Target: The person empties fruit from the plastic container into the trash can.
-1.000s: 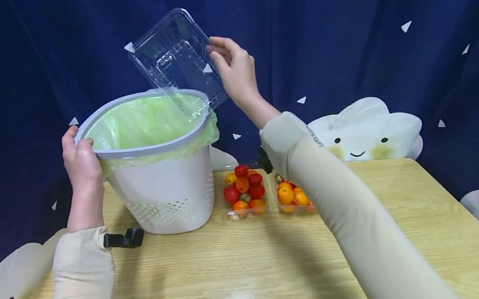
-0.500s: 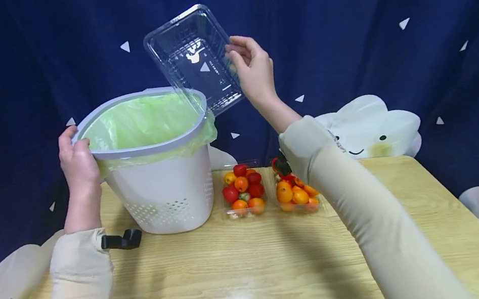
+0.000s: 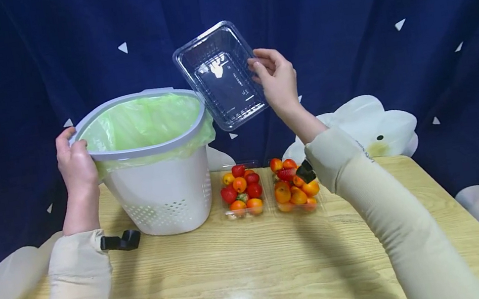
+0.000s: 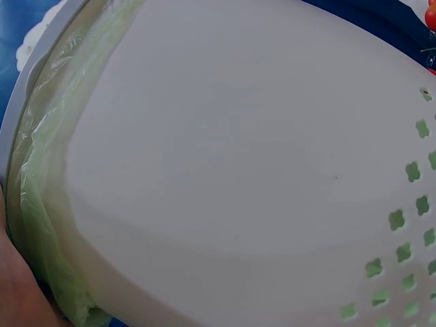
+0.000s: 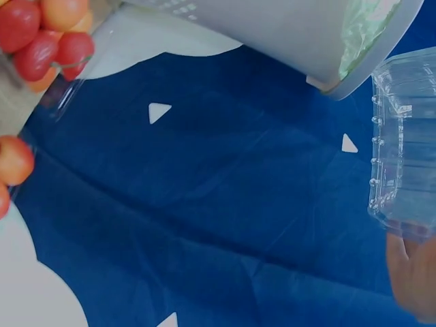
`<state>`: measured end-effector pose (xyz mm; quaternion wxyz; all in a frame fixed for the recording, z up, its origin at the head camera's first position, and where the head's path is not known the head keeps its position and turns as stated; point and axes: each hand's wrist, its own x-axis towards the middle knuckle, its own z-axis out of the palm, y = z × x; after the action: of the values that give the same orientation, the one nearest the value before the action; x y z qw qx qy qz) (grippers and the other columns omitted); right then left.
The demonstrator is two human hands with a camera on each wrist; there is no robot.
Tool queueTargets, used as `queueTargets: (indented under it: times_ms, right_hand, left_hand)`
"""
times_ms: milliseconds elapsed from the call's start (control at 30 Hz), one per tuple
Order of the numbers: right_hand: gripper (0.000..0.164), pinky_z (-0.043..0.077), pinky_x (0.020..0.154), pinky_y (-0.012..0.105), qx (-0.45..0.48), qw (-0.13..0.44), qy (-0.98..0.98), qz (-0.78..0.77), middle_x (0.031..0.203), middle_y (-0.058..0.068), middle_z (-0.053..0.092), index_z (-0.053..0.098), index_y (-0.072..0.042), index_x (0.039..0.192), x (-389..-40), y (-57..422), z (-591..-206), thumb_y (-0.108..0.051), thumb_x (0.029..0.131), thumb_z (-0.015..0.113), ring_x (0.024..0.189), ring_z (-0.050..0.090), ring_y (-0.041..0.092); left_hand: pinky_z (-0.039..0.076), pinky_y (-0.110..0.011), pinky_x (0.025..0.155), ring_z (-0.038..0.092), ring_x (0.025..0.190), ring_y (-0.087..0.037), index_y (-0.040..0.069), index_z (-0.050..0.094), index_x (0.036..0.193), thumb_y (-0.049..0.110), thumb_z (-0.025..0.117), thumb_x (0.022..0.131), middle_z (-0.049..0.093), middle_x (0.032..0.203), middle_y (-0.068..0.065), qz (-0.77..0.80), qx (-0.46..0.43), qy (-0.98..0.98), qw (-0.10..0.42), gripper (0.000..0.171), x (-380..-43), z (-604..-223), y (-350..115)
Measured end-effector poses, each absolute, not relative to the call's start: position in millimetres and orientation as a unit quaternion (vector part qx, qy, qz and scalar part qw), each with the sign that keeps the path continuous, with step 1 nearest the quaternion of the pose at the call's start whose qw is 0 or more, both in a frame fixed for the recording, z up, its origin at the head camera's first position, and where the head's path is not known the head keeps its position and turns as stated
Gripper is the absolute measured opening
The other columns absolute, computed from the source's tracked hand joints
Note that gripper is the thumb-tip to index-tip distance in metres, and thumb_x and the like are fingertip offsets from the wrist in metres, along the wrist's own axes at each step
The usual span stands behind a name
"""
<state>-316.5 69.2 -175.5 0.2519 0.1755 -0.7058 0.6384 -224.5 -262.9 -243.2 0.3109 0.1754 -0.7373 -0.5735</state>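
My left hand (image 3: pixel 77 164) grips the left rim of a white plastic bin (image 3: pixel 162 191) lined with a green bag (image 3: pixel 143 122). In the left wrist view, the bin's side (image 4: pixel 225 150) with its cut-out holes fills most of the picture. Up to the right of the bin, my right hand (image 3: pixel 278 80) pinches the right edge of a clear plastic tray (image 3: pixel 226 85). That tray is tilted, holds nothing, and its lower left side is close to the bin's rim; whether they touch I cannot tell. The right wrist view shows the tray (image 5: pixel 409 150) and part of the right hand (image 5: pixel 414 279).
Two clear containers stand right of the bin. One has red and orange fruit (image 3: pixel 240 190), the other mostly orange fruit (image 3: pixel 293 190). Everything stands on a wooden table (image 3: pixel 237 267), with a blue curtain (image 3: pixel 342 28) behind.
My right hand has moved right and a little down with the clear tray, which has come away from over the bin's mouth. The left hand keeps its hold on the rim.
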Motion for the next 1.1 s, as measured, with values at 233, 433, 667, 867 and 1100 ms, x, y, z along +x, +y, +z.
queueTargets:
  times_ms: [233,433,667,867,1100]
  right_hand:
    - [0.027,0.049,0.080,0.029,0.151,0.275,-0.707,0.634,0.109,0.016,0.064,0.058,-0.002,0.116,-321.3,95.9,-192.4,-0.007,0.090,0.053,0.097,0.062,0.017]
    - [0.025,0.050,0.074,0.024,0.110,0.292,-0.700,0.643,0.106,0.015,0.066,0.060,-0.003,0.113,-321.4,120.3,-207.1,-0.007,0.089,0.055,0.089,0.063,0.013]
    - [0.025,0.051,0.073,0.025,0.080,0.292,-0.693,0.654,0.105,0.014,0.066,0.060,-0.002,0.113,-320.5,144.0,-219.8,-0.007,0.089,0.054,0.086,0.063,0.011]
    - [0.026,0.051,0.076,0.028,0.059,0.286,-0.692,0.661,0.106,0.015,0.065,0.059,-0.001,0.115,-317.2,162.1,-232.4,-0.006,0.089,0.053,0.086,0.063,0.010]
    - [0.030,0.050,0.072,0.022,0.032,0.272,-0.690,0.670,0.105,0.013,0.066,0.056,-0.001,0.119,-312.0,183.2,-245.8,-0.007,0.090,0.053,0.086,0.064,0.010]
  left_hand:
    - [0.024,-0.024,0.099,0.034,0.117,-0.012,0.018,0.034,0.138,0.021,0.028,0.092,0.037,0.139,-0.004,-0.578,0.179,-0.732,0.312,0.046,-225.2,-244.3,-262.7]
    - [0.023,-0.023,0.099,0.033,0.117,-0.011,0.018,0.036,0.137,0.020,0.029,0.091,0.037,0.140,-0.003,-0.584,0.179,-0.727,0.313,0.046,-226.9,-246.4,-262.7]
    - [0.022,-0.023,0.099,0.032,0.118,-0.012,0.020,0.034,0.138,0.021,0.029,0.092,0.036,0.140,-0.003,-0.586,0.177,-0.727,0.311,0.047,-227.8,-246.8,-263.3]
    - [0.023,-0.023,0.098,0.033,0.117,-0.012,0.019,0.034,0.138,0.021,0.029,0.092,0.037,0.139,-0.004,-0.585,0.173,-0.729,0.312,0.046,-227.7,-246.2,-263.9]
    - [0.023,-0.024,0.098,0.033,0.117,-0.013,0.019,0.035,0.138,0.022,0.029,0.092,0.036,0.140,-0.003,-0.582,0.177,-0.730,0.310,0.046,-227.9,-245.3,-264.4]
